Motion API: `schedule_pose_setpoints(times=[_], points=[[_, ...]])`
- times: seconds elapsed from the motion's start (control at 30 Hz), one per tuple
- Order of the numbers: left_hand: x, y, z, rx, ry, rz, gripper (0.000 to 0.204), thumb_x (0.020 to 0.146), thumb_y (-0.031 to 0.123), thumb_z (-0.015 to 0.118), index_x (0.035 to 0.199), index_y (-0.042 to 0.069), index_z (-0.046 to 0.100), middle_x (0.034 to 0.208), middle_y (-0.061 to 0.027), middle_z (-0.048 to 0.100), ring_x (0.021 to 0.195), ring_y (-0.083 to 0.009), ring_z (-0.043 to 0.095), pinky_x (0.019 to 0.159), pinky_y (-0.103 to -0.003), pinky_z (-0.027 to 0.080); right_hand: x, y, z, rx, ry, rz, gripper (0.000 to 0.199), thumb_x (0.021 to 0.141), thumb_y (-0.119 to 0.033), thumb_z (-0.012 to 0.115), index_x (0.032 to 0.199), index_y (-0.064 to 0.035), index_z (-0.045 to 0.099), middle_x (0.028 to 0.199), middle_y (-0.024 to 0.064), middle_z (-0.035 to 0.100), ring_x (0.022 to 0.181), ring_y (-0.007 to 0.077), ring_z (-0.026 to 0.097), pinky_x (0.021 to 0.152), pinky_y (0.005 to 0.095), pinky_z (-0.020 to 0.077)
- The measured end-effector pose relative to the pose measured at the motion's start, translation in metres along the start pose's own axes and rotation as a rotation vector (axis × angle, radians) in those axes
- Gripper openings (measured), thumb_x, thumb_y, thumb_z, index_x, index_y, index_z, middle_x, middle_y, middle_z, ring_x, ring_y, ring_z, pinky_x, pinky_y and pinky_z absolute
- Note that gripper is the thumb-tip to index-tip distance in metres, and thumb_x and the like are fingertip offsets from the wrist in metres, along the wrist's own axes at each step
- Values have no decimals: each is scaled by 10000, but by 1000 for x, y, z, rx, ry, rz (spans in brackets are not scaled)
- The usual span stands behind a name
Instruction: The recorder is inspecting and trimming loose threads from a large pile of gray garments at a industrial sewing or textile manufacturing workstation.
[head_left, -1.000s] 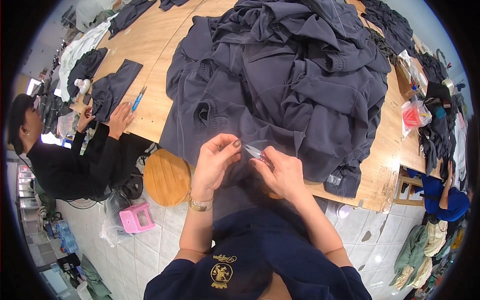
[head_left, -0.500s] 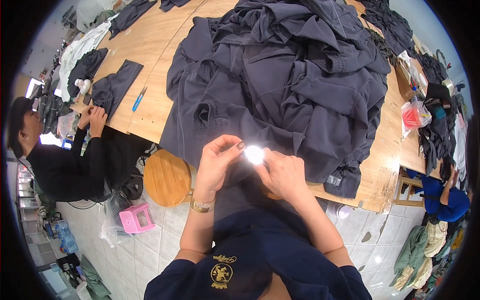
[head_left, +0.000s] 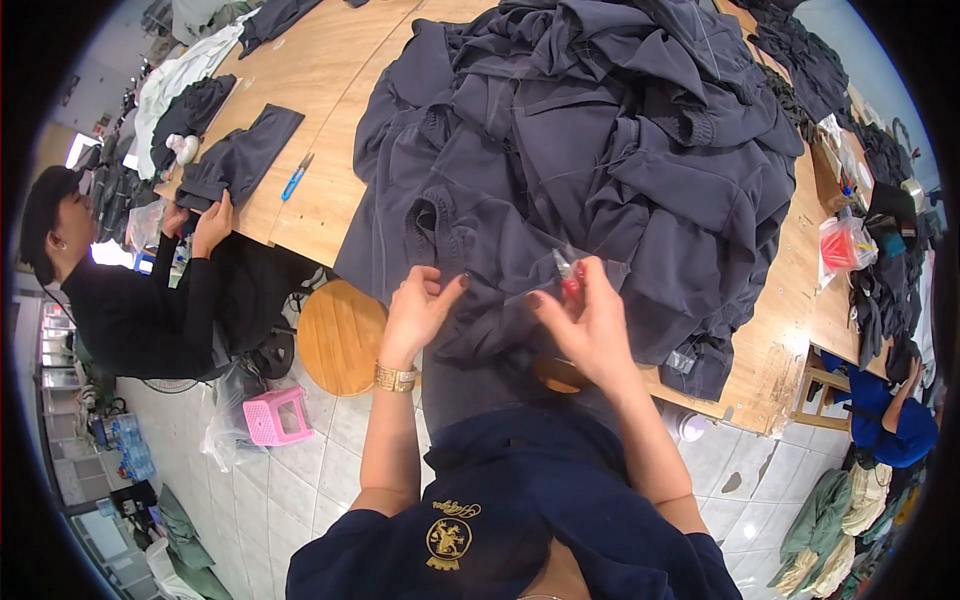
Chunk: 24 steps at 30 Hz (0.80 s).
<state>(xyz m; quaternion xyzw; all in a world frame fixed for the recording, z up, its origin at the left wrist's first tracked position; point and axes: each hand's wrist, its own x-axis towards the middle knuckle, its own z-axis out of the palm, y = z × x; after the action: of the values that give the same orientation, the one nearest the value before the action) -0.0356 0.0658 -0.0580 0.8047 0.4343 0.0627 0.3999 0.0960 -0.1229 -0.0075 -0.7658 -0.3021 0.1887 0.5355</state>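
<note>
A large heap of dark grey garments [head_left: 560, 170] covers the table in front of me, with elastic-gathered cuffs and loose threads showing. My right hand [head_left: 592, 320] holds small red-handled thread snips [head_left: 571, 286] in its curled fingers. Their pale metal blades point up and away over the cloth, and the thumb stands off to the left. Apart from it, my left hand [head_left: 424, 312] hovers over the near edge of the heap, below a gathered cuff [head_left: 432, 228]. Its fingers are bent, the thumb is spread from them, and nothing shows between.
Blue-handled snips [head_left: 296, 178] lie on the wooden table [head_left: 325, 130] at left. A co-worker [head_left: 130, 300] there handles a dark garment [head_left: 240, 155]. A round wooden stool [head_left: 342, 338] and a pink plastic stool [head_left: 278, 416] stand below. Another person in blue [head_left: 895, 420] is at far right.
My hands, close together around a bright glare before, have moved apart. The glare is gone, and the red snips now show in my right hand. The view has shifted slightly.
</note>
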Motion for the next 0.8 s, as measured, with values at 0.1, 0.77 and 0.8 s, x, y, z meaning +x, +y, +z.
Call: schedule_pose_setpoints(times=[0.1, 0.77, 0.8], points=[[8, -11, 7, -8, -37, -35, 632, 751, 470, 728, 1045, -61, 552, 850, -148, 629, 775, -227, 625, 741, -314, 500, 6, 11, 12, -138, -13, -123, 444, 765, -268, 738, 926, -3, 419, 698, 120, 525, 568, 319, 522, 590, 374, 454], [-9, 5, -9, -1457, -545, 216, 880, 727, 255, 799, 1405, 17, 291, 1390, -102, 413, 1283, -260, 391, 1074, -388, 316, 27, 23, -1, 664, 58, 13, 300, 856, -39, 648, 792, -88, 359, 722, -3, 523, 662, 26, 444, 586, 183, 384], [-14, 19, -13, -1330, -515, 167, 782, 734, 129, 754, 1377, 12, 326, 1329, -96, 463, 1222, -234, 447, 1038, -366, 356, 26, 24, -2, 599, 80, 2, 278, 852, -37, 650, 807, -76, 378, 708, -4, 514, 652, 27, 434, 575, 184, 376]])
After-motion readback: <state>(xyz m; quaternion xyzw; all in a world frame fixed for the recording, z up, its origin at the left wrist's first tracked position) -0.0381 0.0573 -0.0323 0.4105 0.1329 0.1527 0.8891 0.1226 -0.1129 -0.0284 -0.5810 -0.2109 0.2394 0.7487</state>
